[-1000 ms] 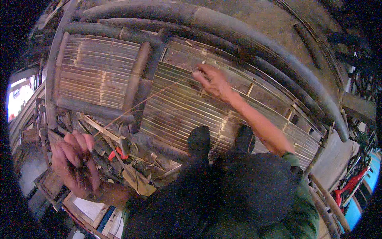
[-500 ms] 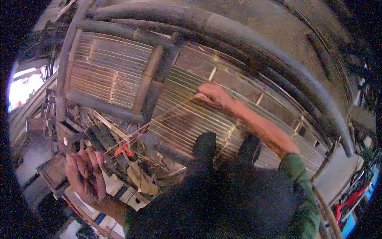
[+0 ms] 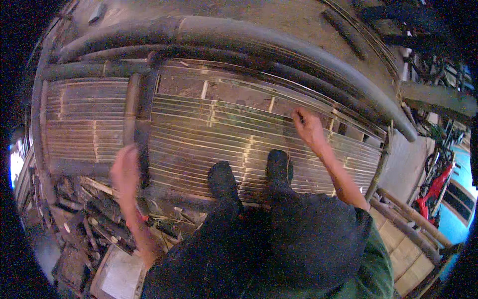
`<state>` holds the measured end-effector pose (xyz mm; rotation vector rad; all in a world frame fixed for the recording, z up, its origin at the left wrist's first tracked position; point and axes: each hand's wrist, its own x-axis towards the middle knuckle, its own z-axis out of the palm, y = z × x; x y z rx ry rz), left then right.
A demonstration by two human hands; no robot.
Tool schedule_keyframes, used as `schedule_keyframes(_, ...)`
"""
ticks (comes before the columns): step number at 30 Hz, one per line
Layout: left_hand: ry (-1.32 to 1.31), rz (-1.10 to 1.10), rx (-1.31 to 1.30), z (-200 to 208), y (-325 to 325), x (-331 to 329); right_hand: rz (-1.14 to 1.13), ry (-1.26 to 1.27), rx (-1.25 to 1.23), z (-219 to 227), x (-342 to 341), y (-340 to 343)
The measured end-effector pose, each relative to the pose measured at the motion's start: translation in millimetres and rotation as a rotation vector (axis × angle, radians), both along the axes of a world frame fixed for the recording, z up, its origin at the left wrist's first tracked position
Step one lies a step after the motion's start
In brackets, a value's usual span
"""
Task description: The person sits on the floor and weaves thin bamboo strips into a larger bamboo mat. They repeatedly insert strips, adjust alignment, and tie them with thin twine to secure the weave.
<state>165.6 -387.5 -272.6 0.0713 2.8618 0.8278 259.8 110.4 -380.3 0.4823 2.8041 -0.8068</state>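
Observation:
Under my feet lies a panel of thin bamboo slats [image 3: 194, 144] in a frame of thick dark poles. Over its far edge is my right hand [image 3: 309, 130], fingers curled closed; what they hold, if anything, I cannot make out. A thin pale strand [image 3: 289, 162] hangs down near that hand, beside my right foot; whether the two are joined is unclear. My left hand [image 3: 125, 169], smeared by motion, is above the dark crosspiece between this panel and a smaller slatted panel [image 3: 79, 124] on the left. Its fingers cannot be read.
A long thick bamboo pole [image 3: 239, 37] curves along the far side. Cut bamboo pieces [image 3: 94, 219] are heaped at lower left, beside a pale board [image 3: 119, 274]. On the right are more poles [image 3: 413, 234] and a red object [image 3: 438, 187] by a blue wall.
My hands have parted from the thin strands that stretched between them. The left hand has risen toward the crosspiece, and the right has shifted right. My view has swung to the right.

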Motion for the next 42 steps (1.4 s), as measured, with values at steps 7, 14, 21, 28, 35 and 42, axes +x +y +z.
schedule_keyframes(7,0.396,-0.876,0.078,-151.9,275.5,-11.5,0.054,0.027,0.318,5.3,47.4,-56.9)
schedule_keyframes(14,0.087,-0.955,-0.121,-165.9,287.8,-12.7,-0.01,-0.126,-0.019,-12.0,68.5,-48.3)
schedule_keyframes(21,0.257,-0.979,-0.167,-169.6,284.9,-11.1,-0.553,-0.323,-0.923,62.4,46.0,-40.8)
schedule_keyframes(28,0.164,-0.821,-0.135,-157.5,274.7,-5.4,-0.128,-0.033,-0.365,238.7,25.6,0.3)
schedule_keyframes(35,0.021,-0.644,-0.004,-181.2,310.1,-9.6,-0.093,0.033,0.33,76.9,2.6,12.5)
schedule_keyframes(42,0.056,-0.647,-0.11,-167.9,307.8,-8.9,-0.095,0.278,0.183,-43.8,-25.9,-60.5)
